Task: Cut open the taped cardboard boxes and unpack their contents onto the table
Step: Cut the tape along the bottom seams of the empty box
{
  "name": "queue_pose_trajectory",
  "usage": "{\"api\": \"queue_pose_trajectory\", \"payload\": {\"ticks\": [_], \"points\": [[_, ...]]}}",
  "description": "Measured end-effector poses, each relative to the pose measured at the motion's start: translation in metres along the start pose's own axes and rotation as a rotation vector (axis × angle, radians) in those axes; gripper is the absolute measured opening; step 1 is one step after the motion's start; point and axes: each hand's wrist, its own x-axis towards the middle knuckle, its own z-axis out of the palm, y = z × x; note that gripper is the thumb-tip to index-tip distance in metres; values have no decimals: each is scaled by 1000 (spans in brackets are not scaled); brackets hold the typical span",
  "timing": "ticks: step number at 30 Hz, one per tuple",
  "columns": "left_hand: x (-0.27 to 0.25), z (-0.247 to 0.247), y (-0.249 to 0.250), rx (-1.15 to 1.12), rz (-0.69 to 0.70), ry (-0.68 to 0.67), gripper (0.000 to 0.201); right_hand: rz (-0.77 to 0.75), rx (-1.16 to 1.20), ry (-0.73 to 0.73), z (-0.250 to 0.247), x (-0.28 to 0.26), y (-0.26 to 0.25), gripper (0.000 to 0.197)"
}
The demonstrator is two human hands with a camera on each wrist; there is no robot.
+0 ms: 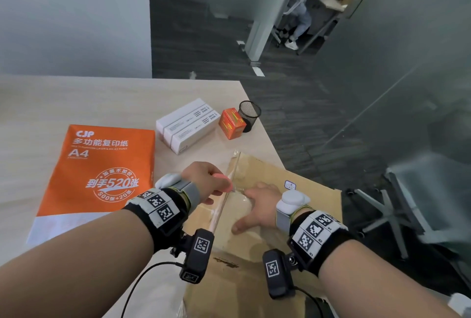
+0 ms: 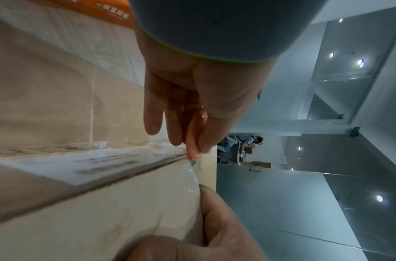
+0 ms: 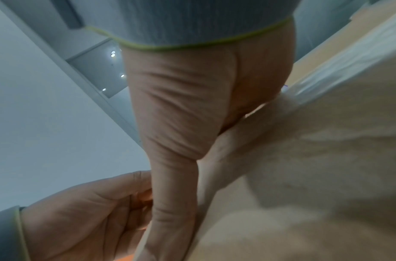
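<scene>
Desk w/ taped cardboard box [image 1: 267, 218]: left hand [image 1: 204, 180] grips pink cutter [image 1: 224, 182], right hand [image 1: 257, 205] flat on top.

My forearms bare; black wrist bands [image 1: 163, 213] bearing white square-code tags [image 1: 314, 229]; grey cuffs, yellow-green edged [image 3: 192, 46]; black tagged cameras [image 1: 197, 256], cabled.
</scene>
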Motion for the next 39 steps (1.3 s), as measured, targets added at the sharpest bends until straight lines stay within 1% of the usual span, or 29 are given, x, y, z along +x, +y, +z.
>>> {"api": "queue_pose_trajectory", "payload": {"ticks": [7, 10, 14, 18, 22, 23, 26, 28, 29, 30, 31, 33, 34, 35, 36, 39], "points": [[9, -12, 11, 222, 60, -121, 8, -5, 25, 12, 3, 1, 2, 81], [12, -16, 10, 268, 57, -182, 12, -18, 23, 4, 5, 1, 1, 83], [14, -15, 6, 239, 43, -176, 13, -26, 23, -5, 4, 1, 1, 84], [14, -21, -1, 182, -12, -206, 17, -28, 29, -10, 4, -1, 2, 81], [14, -23, -9, 156, -8, -196, 13, -35, 29, -9, 3, 0, 1, 82], [12, -23, -9, 163, -11, -222, 13, -36, 31, -5, 3, -1, 1, 82], [9, -23, -12, 209, -50, -357, 15, -39, 48, 12, 1, -1, 3, 79], [7, -25, -17, 203, -61, -381, 18, -47, 63, 29, 3, 1, 5, 76], [7, -27, -19, 183, -57, -372, 17, -57, 75, 41, 4, 1, 4, 72], [8, -29, -21, 153, -52, -359, 16, -60, 97, 71, 5, 0, 3, 62], [9, -31, -23, 113, -46, -337, 16, -60, 161, 119, 5, 1, 4, 47], [12, -35, -27, -1, -40, -265, 16, -55, 349, 258, 1, 0, 6, 23], [15, -37, -29, -60, -39, -223, 17, -50, 392, 328, -3, 0, 7, 12], [16, -39, -31, -108, -37, -187, 18, -53, 370, 369, -7, 2, 10, 5], [18, -41, -32, -149, -36, -155, 20, -63, 291, 374, -13, 4, 12, 17], [21, -41, -34, -233, -42, -108, 22, -102, 36, 285, -26, 10, 13, 57]]}}
